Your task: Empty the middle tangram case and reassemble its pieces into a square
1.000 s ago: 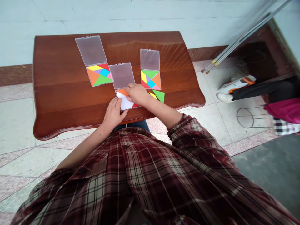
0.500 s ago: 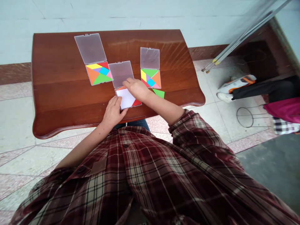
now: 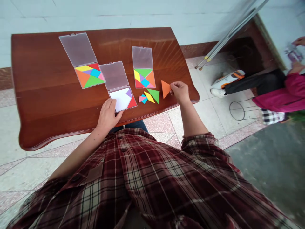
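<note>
One orange triangle point(image 3: 165, 89) now in right grip point(image 3: 181, 91).

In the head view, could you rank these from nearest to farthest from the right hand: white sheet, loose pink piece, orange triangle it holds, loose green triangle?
1. Orange triangle: pinched in the right hand.
2. Loose green triangle: to the left.
3. Loose pink piece: farther left.
4. White sheet: farthest left, in the middle case.

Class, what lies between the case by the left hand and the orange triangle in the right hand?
The head view shows a pink piece, blue piece, yellow piece and green piece lying there.
</note>
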The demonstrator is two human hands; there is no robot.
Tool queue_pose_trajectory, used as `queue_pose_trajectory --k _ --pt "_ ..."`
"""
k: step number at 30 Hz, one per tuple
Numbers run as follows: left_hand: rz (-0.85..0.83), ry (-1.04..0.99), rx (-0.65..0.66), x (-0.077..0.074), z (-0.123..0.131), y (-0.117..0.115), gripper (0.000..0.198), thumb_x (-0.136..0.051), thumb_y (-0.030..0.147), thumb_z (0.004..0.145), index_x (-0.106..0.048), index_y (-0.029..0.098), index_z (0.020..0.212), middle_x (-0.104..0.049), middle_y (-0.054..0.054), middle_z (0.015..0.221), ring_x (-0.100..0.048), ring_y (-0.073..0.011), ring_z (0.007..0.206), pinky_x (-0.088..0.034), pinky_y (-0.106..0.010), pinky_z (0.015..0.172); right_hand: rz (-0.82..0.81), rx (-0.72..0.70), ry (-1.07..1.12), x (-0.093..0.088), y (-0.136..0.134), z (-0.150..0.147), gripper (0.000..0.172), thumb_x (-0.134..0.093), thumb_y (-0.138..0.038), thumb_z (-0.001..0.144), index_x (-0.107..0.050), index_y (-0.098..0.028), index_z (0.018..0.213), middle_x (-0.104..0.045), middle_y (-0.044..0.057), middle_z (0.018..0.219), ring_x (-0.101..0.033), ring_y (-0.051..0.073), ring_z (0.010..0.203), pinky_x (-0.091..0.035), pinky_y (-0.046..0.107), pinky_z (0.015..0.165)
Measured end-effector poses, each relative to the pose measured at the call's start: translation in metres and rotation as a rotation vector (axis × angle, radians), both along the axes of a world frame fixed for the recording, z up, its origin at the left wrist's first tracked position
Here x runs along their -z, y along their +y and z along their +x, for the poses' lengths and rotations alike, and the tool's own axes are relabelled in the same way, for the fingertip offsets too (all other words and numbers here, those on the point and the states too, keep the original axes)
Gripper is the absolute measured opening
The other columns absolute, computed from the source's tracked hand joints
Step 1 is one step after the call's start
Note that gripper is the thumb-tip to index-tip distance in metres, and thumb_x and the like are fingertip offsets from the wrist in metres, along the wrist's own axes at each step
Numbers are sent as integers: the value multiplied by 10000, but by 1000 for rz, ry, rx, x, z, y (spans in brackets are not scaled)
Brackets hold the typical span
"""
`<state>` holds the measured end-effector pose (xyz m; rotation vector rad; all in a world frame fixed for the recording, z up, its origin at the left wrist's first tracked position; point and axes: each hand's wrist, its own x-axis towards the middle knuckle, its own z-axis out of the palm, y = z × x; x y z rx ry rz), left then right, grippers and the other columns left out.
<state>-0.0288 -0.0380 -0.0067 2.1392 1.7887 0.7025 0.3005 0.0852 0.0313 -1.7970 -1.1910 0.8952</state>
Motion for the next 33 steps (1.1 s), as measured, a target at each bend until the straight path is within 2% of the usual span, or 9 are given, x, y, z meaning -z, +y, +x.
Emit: queue_pose_trajectory --k 5,9,11,12,15,17,22,28,33 --pt "2 2 -4 0 0 0 552 -552 369 853 -472 119 1339 -531 -193 1377 -433 -338 1365 -339 -530 1172 -53 -69 -129 20 1 14 161 -528 -71 811 -573 -178 700 -494 -53 503 -461 60 493 -408 268 582" --pt "-3 20 -3 -1 0 0 564 -550 375 854 -468 104 1342 -525 -202 1385 -428 -343 1368 -340 -532 1170 50 -126 -321 16 4 0 164 -571 -21 752 -595 -179 713 -608 38 754 -508 114 700 -414 323 775" --pt "-1 22 -6 -1 0 0 564 -553 375 850 -471 110 1341 -532 -196 1381 -437 -344 1361 -349 -532 1165 147 -184 -471 8 2 -23 148 -549 -44 789 -605 -181 798 -629 86 918 -535 154 808 -418 348 828" --pt "1 20 -8 -1 0 0 564 -554 376 848 -471 115 1342 -533 -193 1380 -439 -344 1360 -352 -532 1163 183 -268 -543 5 0 -38 137 -535 -73 818 -611 -184 842 -633 89 945 -553 174 847 -429 357 834" --pt "0 14 -12 -1 1 0 561 -554 378 848 -470 123 1341 -533 -189 1379 -438 -344 1360 -353 -537 1159 141 -606 -569 -1 -7 -93 116 -542 -139 851 -618 -189 922 -653 75 950 -587 204 898 -459 361 833" --pt "-3 14 -5 -1 1 0 553 -550 377 852 -469 123 1337 -533 -188 1376 -437 -344 1360 -354 -537 1157 111 -737 -592 -2 -12 -127 139 -560 -178 865 -620 -178 990 -658 90 1004 -600 225 950 -466 376 866" --pt "8 34 15 0 1 0 529 -545 369 859 -482 112 1316 -541 -186 1357 -448 -344 1346 -358 -530 1155 -43 -742 -832 -5 -22 -170 252 -571 -217 882 -608 -102 1103 -608 190 1175 -622 289 1023 -486 416 904" --pt "33 48 25 3 1 0 509 -548 372 863 -501 106 1295 -538 -185 1357 -452 -343 1339 -362 -524 1157 0 -887 -878 -9 -22 -172 309 -537 -153 866 -590 -148 1171 -587 138 1263 -621 245 1044 -505 364 912" --pt "24 35 33 3 1 0 484 -547 362 864 -523 99 1269 -540 -188 1351 -450 -343 1338 -345 -527 1168 23 -792 -888 -6 -19 -168 306 -488 -129 877 -602 -119 1161 -646 151 1149 -635 265 1029 -506 392 903"
